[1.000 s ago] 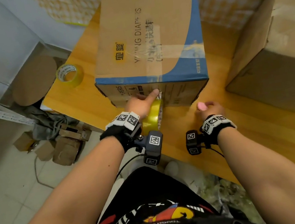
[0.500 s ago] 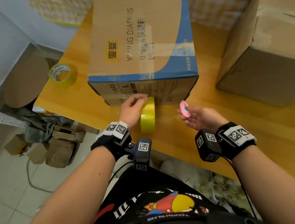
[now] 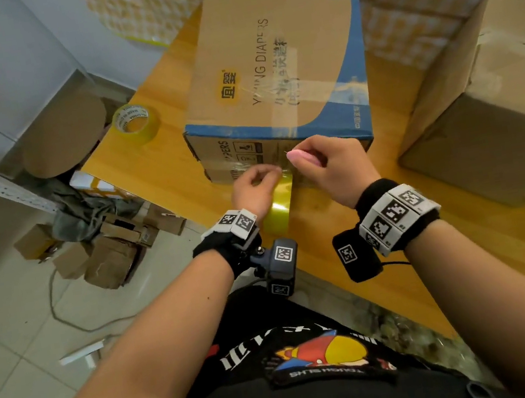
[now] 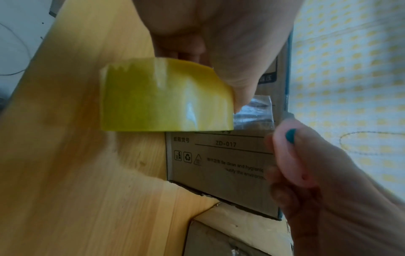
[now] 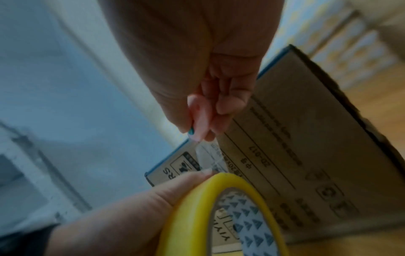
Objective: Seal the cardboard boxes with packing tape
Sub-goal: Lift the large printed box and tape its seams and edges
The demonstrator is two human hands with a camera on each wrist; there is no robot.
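Note:
A brown and blue diaper box (image 3: 270, 69) lies on the wooden table (image 3: 455, 257), clear tape running across its top and down its near side. My left hand (image 3: 257, 187) grips a yellow roll of packing tape (image 3: 278, 208) held on edge against that near side (image 4: 221, 155). A short clear strip of tape (image 4: 255, 114) runs from the roll (image 4: 166, 97) to the box. My right hand (image 3: 328, 167) holds a small pink cutter (image 3: 304, 158) with its tip at the strip (image 5: 210, 155), just above the roll (image 5: 221, 213).
A second yellow tape roll (image 3: 136, 122) lies at the table's left corner. A large plain cardboard box (image 3: 489, 112) stands on the right. Small boxes and scraps (image 3: 103, 249) litter the tiled floor left of the table. A yellow-patterned cloth (image 3: 425, 15) hangs behind.
My right hand has risen from the table with the pink cutter and come left to the strip beside my left hand. The left hand has kept the roll against the box side.

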